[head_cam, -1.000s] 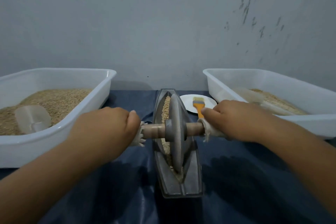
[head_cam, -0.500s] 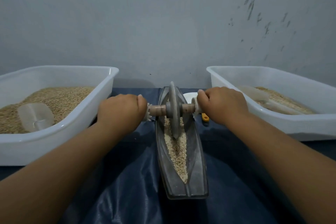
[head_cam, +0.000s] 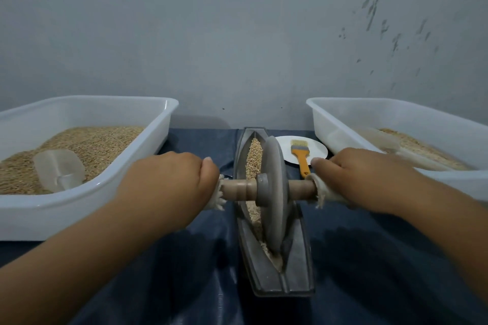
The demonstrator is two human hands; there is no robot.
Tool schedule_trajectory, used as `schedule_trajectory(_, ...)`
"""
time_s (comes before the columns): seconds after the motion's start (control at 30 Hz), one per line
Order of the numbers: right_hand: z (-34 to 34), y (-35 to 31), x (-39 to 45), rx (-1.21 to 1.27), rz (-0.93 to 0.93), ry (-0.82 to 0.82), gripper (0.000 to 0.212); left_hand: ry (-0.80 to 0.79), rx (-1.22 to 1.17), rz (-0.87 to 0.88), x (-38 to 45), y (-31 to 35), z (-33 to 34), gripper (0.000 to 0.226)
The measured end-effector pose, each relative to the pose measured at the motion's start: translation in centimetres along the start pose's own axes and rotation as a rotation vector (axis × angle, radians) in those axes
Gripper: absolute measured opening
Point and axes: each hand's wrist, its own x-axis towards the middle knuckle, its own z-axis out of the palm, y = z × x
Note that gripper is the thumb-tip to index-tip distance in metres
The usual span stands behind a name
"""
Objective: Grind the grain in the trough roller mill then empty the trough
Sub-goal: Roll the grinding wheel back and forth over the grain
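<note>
A grey boat-shaped trough [head_cam: 295, 266] lies lengthwise on the dark blue cloth in front of me. A grey roller disc [head_cam: 274, 192] stands upright in it near the middle, on a wooden axle [head_cam: 239, 188]. Tan grain [head_cam: 254, 158] fills the groove, showing beyond and beside the disc. My left hand [head_cam: 169, 182] grips the cloth-wrapped left end of the axle. My right hand [head_cam: 361, 177] grips the cloth-wrapped right end.
A white tub [head_cam: 132, 113] at the left holds grain and a clear scoop [head_cam: 59, 169]. A second white tub [head_cam: 396, 113] at the right holds grain and another scoop. A white plate [head_cam: 317, 148] with an orange-handled brush [head_cam: 301, 158] lies behind the right hand. A grey wall stands close behind.
The disc rolled to the far end of the trough half a second ago and has now come back toward me to the middle, both hands moving with the axle.
</note>
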Motion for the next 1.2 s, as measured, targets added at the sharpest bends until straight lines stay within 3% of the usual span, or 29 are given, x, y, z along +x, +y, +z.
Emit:
schedule_trajectory(0.17, 3.4, -0.4, 4.0, 0.044, 0.021, 0.313, 0.051, 0.009, 0.130, -0.131, 4.4, -0.5, 2.4, 0.054)
schedule_trajectory(0.27, 4.1, -0.4, 5.8, 0.063, 0.043, 0.398, 0.054, -0.023, 0.106, -0.157, 6.6, -0.9, 3.0, 0.054)
schedule_trajectory(0.37, 3.7, -0.2, 6.1, 0.037, 0.033, 0.335, 0.052, -0.024, 0.084, -0.153, 6.5, -0.9, 2.8, 0.050)
schedule_trajectory(0.57, 0.2, -0.3, 2.0, 0.027, -0.069, 0.009, 0.042, -0.055, 0.034, -0.036, 1.5, -0.1, 0.7, 0.055)
schedule_trajectory(0.73, -2.1, -1.2, -1.4, -0.011, -0.104, 0.035, 0.046, 0.252, -0.151, 0.092, -1.8, -0.4, -0.7, 0.078)
schedule_trajectory(0.9, 0.9, -2.4, 1.4, -0.079, -0.052, 0.214, 0.053, 0.016, 0.021, -0.045, 0.9, 0.7, 1.4, 0.059)
schedule_trajectory(1.03, 3.3, -2.0, 5.1, 0.043, 0.027, 0.308, 0.051, 0.063, 0.115, -0.168, 5.2, 0.4, 2.5, 0.049)
schedule_trajectory(1.2, 3.9, -1.7, 6.1, 0.087, 0.037, 0.308, 0.049, 0.028, 0.128, -0.137, 7.4, -0.7, 2.5, 0.048)
